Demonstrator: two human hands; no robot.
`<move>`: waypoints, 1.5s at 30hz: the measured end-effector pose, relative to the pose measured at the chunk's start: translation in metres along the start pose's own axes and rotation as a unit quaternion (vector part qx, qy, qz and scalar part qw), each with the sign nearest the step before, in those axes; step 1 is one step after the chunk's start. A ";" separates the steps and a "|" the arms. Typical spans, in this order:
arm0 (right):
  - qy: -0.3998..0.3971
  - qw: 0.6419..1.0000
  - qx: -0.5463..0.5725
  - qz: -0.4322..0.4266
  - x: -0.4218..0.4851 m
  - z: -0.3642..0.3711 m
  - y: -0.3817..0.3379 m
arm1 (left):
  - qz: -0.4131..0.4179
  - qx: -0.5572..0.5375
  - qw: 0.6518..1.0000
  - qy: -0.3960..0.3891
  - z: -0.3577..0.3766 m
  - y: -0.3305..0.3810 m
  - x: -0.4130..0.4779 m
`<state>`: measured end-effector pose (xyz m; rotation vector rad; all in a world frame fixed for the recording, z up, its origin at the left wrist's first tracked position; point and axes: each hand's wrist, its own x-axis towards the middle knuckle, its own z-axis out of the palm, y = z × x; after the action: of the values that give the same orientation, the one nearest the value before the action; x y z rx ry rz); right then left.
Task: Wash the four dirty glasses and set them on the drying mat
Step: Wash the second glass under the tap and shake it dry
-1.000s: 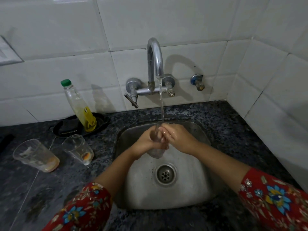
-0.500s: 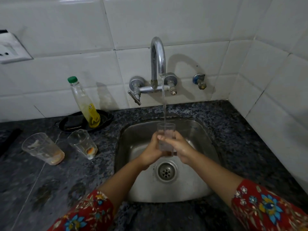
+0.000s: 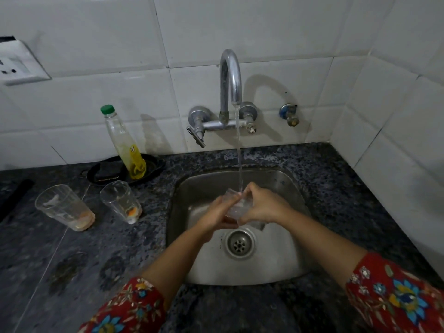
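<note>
Just above the sink [image 3: 286, 258] in the granite counter [image 3: 348, 188], left hand [image 3: 216, 215] and right hand [image 3: 263, 205] grip a glass [image 3: 236, 208].

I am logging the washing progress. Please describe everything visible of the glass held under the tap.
The glass is clear and wet, its material glass or plastic. It is tilted above the sink, rim toward the tap. The left hand grips it from the left; the right hand holds it from the right, fingers at the rim. The water stream falls onto it near the rim.
</note>
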<state>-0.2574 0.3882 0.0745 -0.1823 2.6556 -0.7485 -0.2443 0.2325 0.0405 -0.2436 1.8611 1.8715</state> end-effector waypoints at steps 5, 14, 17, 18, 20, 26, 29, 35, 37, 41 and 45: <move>0.047 0.999 -0.018 0.014 0.010 -0.018 -0.026 | -0.125 -0.335 0.932 -0.054 -0.002 -0.015 0.008; 0.078 0.996 0.032 0.043 0.048 -0.025 -0.051 | -0.128 -0.445 0.886 0.038 -0.009 0.003 0.031; 0.093 0.995 0.020 0.033 0.036 -0.029 -0.044 | -0.096 -0.397 0.912 0.043 -0.011 0.014 0.030; 0.090 0.995 0.017 0.035 0.030 -0.029 -0.040 | -0.086 -0.374 0.922 0.042 -0.012 0.018 0.030; 0.077 0.996 0.034 0.040 0.018 -0.023 -0.029 | -0.066 -0.322 0.943 0.055 -0.008 0.025 0.027; 0.098 0.989 0.103 0.050 -0.003 0.023 -0.011 | 0.001 -0.100 0.988 0.120 0.020 0.039 0.023; -0.054 0.913 0.399 0.064 -0.006 0.014 -0.001 | 0.012 -0.114 0.993 -0.028 0.009 0.041 0.026; 0.067 0.916 0.393 0.034 0.006 0.027 0.000 | 0.082 -0.049 0.995 0.011 0.017 0.046 0.023; 0.020 0.901 0.434 0.009 0.005 0.024 0.000 | 0.078 -0.035 0.995 -0.045 0.010 0.050 0.020; 0.016 0.898 0.439 0.005 0.009 0.020 0.009 | 0.045 -0.085 0.994 0.048 -0.009 0.053 0.013; 0.045 0.901 0.430 0.031 0.018 0.023 -0.001 | 0.145 -0.115 0.952 0.246 -0.023 0.071 0.018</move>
<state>-0.2648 0.3727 0.0513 0.1800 2.1288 -1.8347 -0.2973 0.2176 0.0940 -0.5902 2.0776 2.4046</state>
